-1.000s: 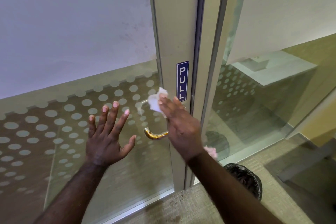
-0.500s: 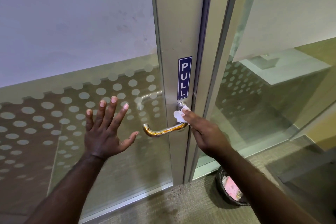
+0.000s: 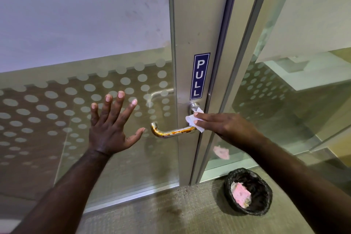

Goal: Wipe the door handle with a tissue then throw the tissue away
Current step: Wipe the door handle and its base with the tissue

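Office-type interior: aluminium-framed glass door [image 3: 197, 24] with frosted dot film [image 3: 57, 104], blue PULL sticker [image 3: 199, 76], lever handle [image 3: 171, 132], carpeted floor [image 3: 152, 214], small lined waste bin [image 3: 248, 192] by glass partition [image 3: 284, 100].

Soft, even indoor light, moderately bright, no hard shadows anywhere. The glass door [image 3: 117, 119] throws back pale reflections, and its frosted dots look hazy. A warm glint runs along the door handle [image 3: 171, 132]. The wide-angle lens bends the door frame [image 3: 191, 24] and leans its verticals outward toward the edges. Both forearms smear slightly at the bottom corners; the centre stays reasonably sharp.
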